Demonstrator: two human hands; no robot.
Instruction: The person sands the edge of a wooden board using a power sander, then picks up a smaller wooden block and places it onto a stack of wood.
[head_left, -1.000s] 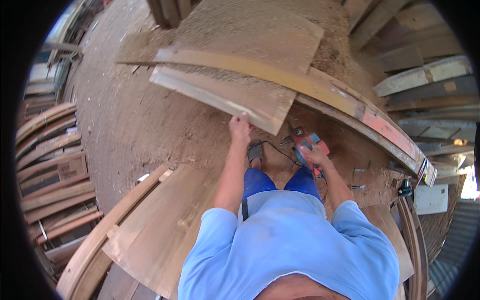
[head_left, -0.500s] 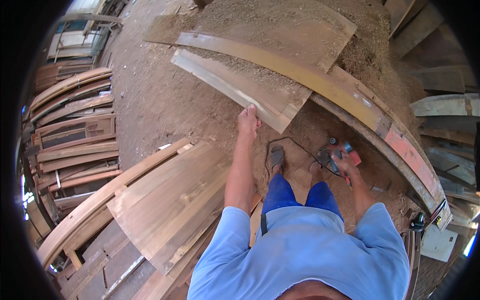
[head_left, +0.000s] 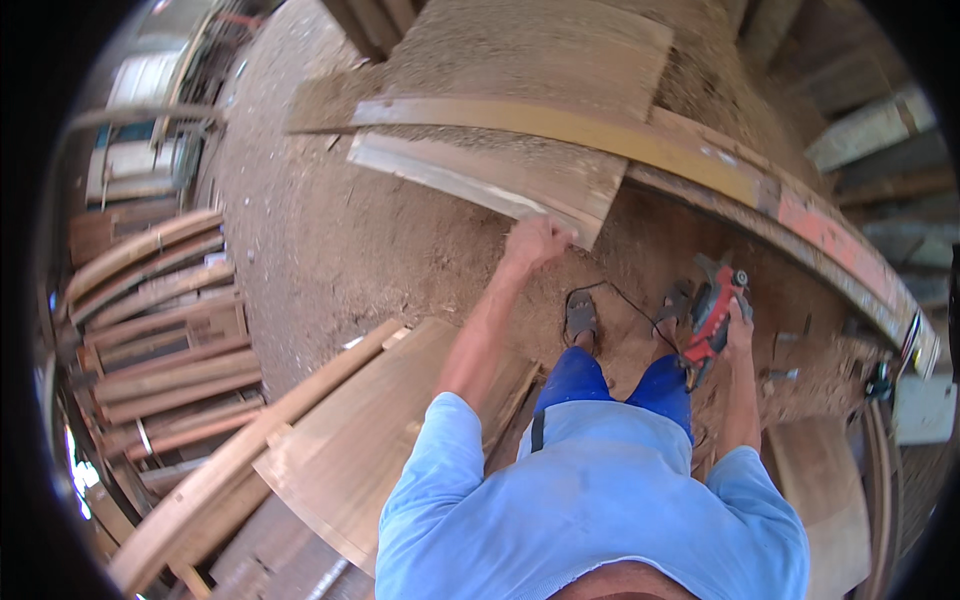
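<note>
My left hand (head_left: 538,242) reaches forward to a wooden board (head_left: 470,172), its fingers closed at the near edge close to the right corner. The board lies across the work with wood shavings on it, and its far side meets a long yellow-painted beam (head_left: 560,138). My right hand (head_left: 739,328) is wrapped round a red and dark grey corded power tool (head_left: 712,318), held out in front of my right leg. From the tool a black cord (head_left: 630,298) loops across between my feet. The tool's underside is hidden.
A larger board (head_left: 540,50) with shavings lies beyond the beam. Wide planks (head_left: 370,440) rest on a timber stack at my left. Stacked frames and boards (head_left: 170,350) line the far left. Timber (head_left: 875,125) leans at the right, and a plank (head_left: 822,500) lies at my lower right.
My right hand has lifted the power tool from near the ground by my right foot. My left hand has slid right along the board's edge toward its corner. The view has shifted.
</note>
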